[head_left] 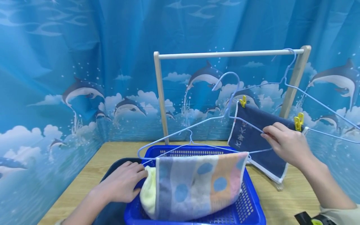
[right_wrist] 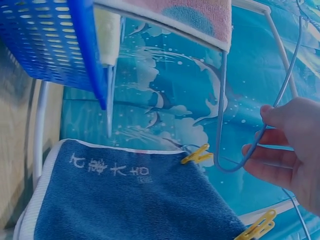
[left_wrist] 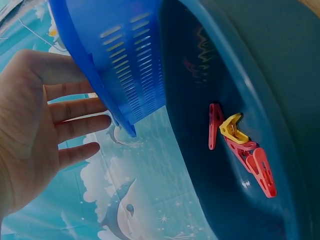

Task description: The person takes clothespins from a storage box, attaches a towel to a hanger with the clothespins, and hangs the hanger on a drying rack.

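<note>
My right hand pinches the right arm of a light-blue wire clothes hanger, thumb against fingers in the right wrist view. A pastel towel with blue dots hangs over its lower bar, above the blue basket. Beside the hanger's left end and the basket is my left hand; its fingers look extended in the left wrist view, and the forefinger's tip is hidden behind the basket rim. A pale yellow towel lies in the basket, partly covered, with another hanger behind the pastel towel.
A rack stands behind the basket. From its right end hangs a hanger with a navy towel held by yellow clips. Left of the basket sits a dark basin containing red and yellow clips.
</note>
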Available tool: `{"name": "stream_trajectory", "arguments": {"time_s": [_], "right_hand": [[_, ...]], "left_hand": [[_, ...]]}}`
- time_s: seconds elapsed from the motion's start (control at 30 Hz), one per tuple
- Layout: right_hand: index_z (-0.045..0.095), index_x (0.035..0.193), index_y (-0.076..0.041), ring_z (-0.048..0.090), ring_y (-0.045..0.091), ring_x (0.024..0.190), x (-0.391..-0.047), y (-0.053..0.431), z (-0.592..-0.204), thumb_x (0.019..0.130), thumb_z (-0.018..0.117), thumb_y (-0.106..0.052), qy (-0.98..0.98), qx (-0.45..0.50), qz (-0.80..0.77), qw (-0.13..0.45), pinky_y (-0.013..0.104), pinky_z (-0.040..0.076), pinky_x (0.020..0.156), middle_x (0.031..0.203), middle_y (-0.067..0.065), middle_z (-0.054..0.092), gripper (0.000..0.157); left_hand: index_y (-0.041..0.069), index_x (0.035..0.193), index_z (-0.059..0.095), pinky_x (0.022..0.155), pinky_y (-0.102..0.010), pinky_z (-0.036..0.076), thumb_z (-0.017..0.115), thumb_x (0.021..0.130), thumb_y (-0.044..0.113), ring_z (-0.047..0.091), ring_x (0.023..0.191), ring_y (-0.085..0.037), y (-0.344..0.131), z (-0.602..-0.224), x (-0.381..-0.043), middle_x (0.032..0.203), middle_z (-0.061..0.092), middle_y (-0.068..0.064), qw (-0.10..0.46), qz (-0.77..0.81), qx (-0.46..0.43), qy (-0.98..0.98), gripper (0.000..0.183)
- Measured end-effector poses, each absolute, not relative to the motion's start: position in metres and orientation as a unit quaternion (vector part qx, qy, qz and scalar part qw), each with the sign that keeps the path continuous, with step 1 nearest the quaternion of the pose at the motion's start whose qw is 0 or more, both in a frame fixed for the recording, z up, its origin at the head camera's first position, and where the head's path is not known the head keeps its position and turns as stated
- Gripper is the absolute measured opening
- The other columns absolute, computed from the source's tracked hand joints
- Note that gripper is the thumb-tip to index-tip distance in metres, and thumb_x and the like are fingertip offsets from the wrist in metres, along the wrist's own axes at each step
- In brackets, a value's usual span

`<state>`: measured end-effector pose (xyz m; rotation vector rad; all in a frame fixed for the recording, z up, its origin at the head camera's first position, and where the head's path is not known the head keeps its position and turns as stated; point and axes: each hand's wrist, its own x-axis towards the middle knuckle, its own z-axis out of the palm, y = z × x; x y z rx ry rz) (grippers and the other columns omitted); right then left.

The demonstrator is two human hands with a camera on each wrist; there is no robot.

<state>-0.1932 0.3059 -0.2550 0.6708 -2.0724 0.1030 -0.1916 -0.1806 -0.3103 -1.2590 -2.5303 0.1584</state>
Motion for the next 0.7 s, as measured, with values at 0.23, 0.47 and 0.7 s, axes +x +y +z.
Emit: {"name": "stream_trajectory", "arguments": {"time_s": [0.23,0.47,0.7], "right_hand": [[0.064,0.084,-0.006,0.048,0.015,0.049,-0.187,0.307,-0.243,0.097,0.045,-0.036,-0.847,0.243,0.029,0.472,0.029,0.037,0.038,0.073,0.006,0.056,0.038],[0.063,0.085,-0.003,0.048,0.019,0.049,-0.182,0.308,-0.233,0.079,0.069,-0.005,-0.858,0.206,0.017,0.471,0.029,0.033,0.037,0.074,0.009,0.055,0.009],[0.062,0.086,-0.003,0.049,0.026,0.052,-0.178,0.306,-0.227,0.075,0.071,-0.001,-0.867,0.155,0.018,0.473,0.033,0.031,0.036,0.075,0.013,0.057,0.013]], "left_hand": [[0.017,0.095,0.062,0.075,-0.040,0.043,0.071,0.074,0.025,0.053,0.084,-0.016,-0.180,-0.307,-0.192,0.092,0.056,0.004,0.133,0.057,-0.431,-0.891,0.025],[0.016,0.098,0.063,0.077,-0.041,0.043,0.071,0.075,0.026,0.053,0.086,-0.016,-0.180,-0.306,-0.190,0.095,0.057,0.004,0.110,0.053,-0.424,-0.897,0.026],[0.016,0.097,0.063,0.077,-0.041,0.043,0.072,0.074,0.027,0.054,0.087,-0.017,-0.180,-0.307,-0.191,0.095,0.058,0.003,0.116,0.061,-0.426,-0.895,0.027]]}}
